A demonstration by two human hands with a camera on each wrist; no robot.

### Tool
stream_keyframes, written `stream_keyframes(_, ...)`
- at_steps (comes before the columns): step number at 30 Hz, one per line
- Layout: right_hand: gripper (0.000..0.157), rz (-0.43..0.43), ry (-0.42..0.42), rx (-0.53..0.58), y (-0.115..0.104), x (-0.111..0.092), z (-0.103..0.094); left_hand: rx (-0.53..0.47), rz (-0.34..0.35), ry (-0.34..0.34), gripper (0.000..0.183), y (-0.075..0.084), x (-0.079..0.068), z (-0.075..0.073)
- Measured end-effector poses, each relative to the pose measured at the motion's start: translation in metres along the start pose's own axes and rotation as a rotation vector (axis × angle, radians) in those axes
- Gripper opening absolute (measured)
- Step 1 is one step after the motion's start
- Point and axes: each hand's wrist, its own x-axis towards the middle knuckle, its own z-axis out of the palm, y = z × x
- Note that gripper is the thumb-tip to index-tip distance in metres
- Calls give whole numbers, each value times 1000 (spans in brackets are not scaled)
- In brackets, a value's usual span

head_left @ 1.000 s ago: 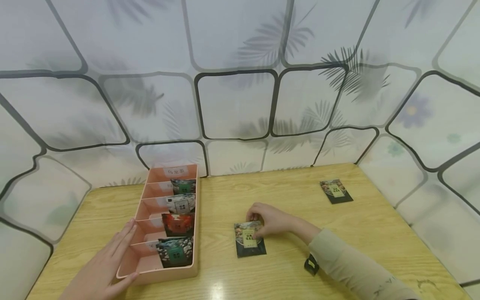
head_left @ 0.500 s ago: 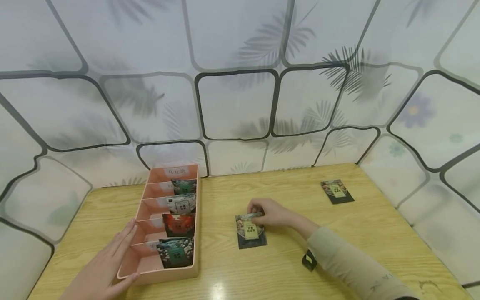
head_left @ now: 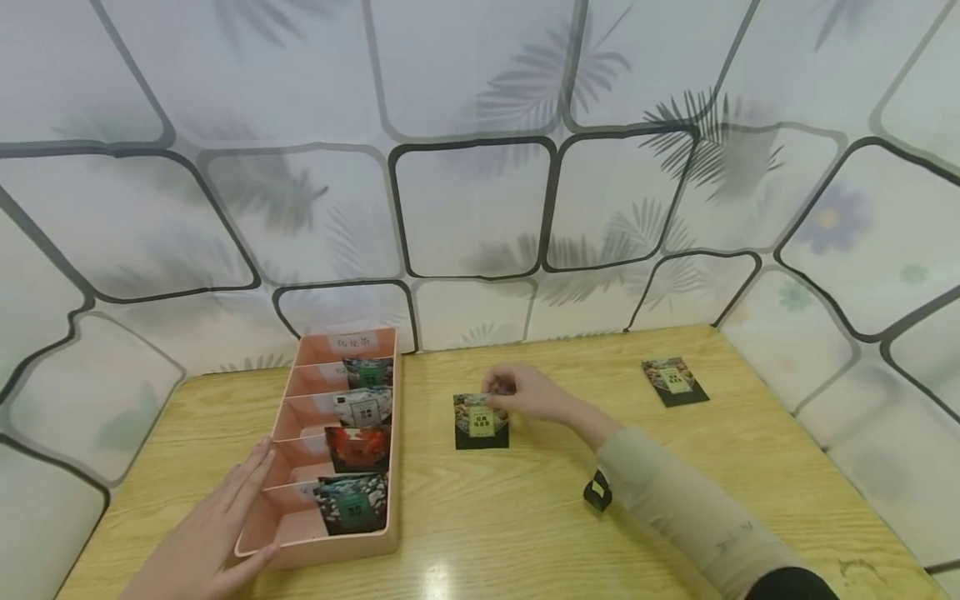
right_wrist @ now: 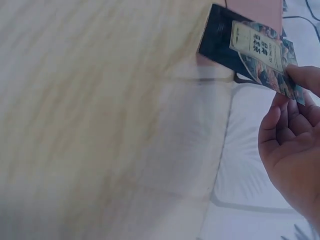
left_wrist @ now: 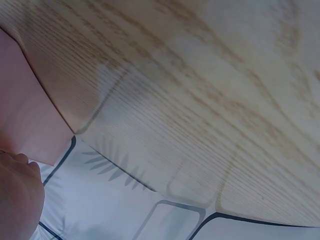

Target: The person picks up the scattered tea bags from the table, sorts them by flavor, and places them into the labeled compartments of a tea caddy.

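Observation:
Between thumb and fingers, my right hand point(head_left: 528, 392) pinches the top corner of a tea sachet point(head_left: 482, 423) with a yellow-green label and dark lower band. In the right wrist view the sachet point(right_wrist: 255, 50) hangs out from the thumb, tilted, over the table. My left hand point(head_left: 206, 521) lies along the left side of a long pink divided box point(head_left: 330, 550), fingers extended and thumb at its front corner. Sachets stand in the box: a dark pebble-patterned one point(head_left: 352, 504) in front, then a red one point(head_left: 358, 450), a white one point(head_left: 363, 408) and a green one point(head_left: 367, 372).
Another sachet point(head_left: 675, 381) like the held one lies at the back right of the wooden table point(head_left: 450, 533). A small black object point(head_left: 597, 492) with a yellow mark is by the right sleeve. Patterned curtain point(head_left: 472, 208) closes off the back and sides.
My right hand has lifted the sachet off the table and carried it back and slightly left. The small black object has shifted left and up with the sleeve. The left hand stays put.

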Motion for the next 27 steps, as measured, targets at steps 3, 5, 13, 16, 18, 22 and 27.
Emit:
stream_keyframes(3, 8, -17, 20, 7, -7, 8, -1, -1, 2, 1, 118, 0, 0, 0)
stream_keyframes(5, 9, -23, 34, 8, -13, 13, -3, -4, 8, 7, 118, 0, 0, 0)
stream_keyframes(13, 7, -76, 94, -56, -36, 39, -8, -11, 27, 26, 119, -1, 0, 1)
stream_keyframes(16, 6, -92, 108, -86, -45, 48, -9, -14, 29, 28, 119, -1, 0, 1)
stream_keyframes(18, 7, -98, 113, -106, -51, 53, -10, -17, 35, 35, 119, -1, -1, 1)
stream_keyframes(22, 7, -106, 124, -123, -61, 62, -10, -22, 39, 39, 120, -1, -1, 1)
stream_keyframes(27, 7, -125, 147, -132, -74, 77, -10, -26, 38, 36, 119, -1, 0, 1)
